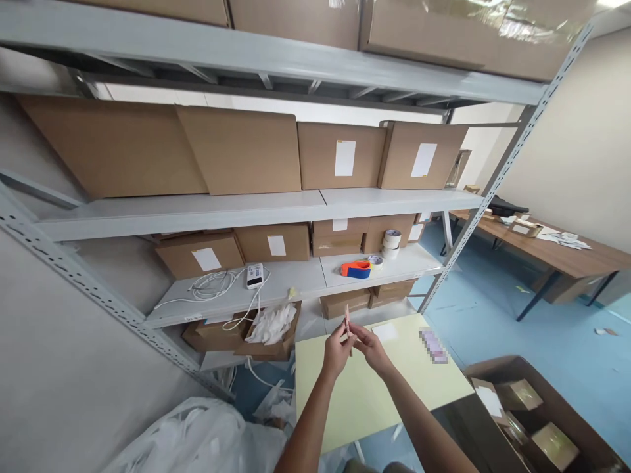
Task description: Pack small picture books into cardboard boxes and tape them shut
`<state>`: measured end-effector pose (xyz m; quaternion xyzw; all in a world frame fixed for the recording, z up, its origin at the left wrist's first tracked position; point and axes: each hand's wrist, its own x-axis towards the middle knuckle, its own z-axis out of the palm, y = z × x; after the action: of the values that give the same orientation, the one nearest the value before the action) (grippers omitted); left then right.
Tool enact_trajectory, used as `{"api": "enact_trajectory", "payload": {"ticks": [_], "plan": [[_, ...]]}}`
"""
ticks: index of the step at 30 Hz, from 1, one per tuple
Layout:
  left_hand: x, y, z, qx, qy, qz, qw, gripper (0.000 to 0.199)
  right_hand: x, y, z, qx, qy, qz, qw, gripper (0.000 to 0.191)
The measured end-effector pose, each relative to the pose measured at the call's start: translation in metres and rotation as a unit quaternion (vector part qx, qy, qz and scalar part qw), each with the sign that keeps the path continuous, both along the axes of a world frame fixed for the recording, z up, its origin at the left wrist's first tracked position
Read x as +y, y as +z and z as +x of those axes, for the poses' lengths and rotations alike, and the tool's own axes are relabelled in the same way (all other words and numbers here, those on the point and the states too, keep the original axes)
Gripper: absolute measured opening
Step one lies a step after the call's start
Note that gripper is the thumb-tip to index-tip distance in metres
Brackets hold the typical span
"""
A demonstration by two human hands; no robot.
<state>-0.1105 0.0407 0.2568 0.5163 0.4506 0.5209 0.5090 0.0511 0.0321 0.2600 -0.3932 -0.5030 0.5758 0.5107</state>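
Note:
Over the pale yellow table, my left hand and my right hand meet, fingers closed on one thin pinkish flat item. It is held upright and nearly edge-on, so its kind is unclear. Behind my right hand a white sheet lies flat on the table. A blurred purple-pink strip rests near the table's right edge.
A metal rack with cardboard boxes rises ahead. On it are an orange-blue tape dispenser, tape rolls and a power strip. An open carton of small boxes stands right; plastic bags lie left.

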Motion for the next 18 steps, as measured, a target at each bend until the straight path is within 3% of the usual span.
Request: {"api": "enact_trajectory", "payload": {"ticks": [2,6,10,12,18], "plan": [[0.0,-0.004,-0.004,-0.033,-0.006,-0.012,0.999,0.058,0.0,-0.006,0.0,-0.028,-0.029,-0.006,0.999,0.053],[0.008,-0.017,-0.025,-0.123,-0.054,-0.063,0.989,0.072,0.005,-0.019,0.011,-0.064,-0.158,-0.065,0.983,0.058],[0.012,-0.036,-0.031,-0.144,-0.071,-0.106,0.981,0.081,0.009,-0.032,0.022,-0.007,-0.106,-0.122,0.987,0.058],[0.012,-0.048,-0.027,-0.13,-0.063,-0.118,0.982,0.082,0.009,-0.039,0.027,0.007,-0.111,-0.136,0.984,0.055],[0.01,-0.107,-0.002,-0.111,-0.017,-0.188,0.976,0.08,0.014,-0.084,0.053,-0.001,-0.113,-0.194,0.974,0.05]]}}
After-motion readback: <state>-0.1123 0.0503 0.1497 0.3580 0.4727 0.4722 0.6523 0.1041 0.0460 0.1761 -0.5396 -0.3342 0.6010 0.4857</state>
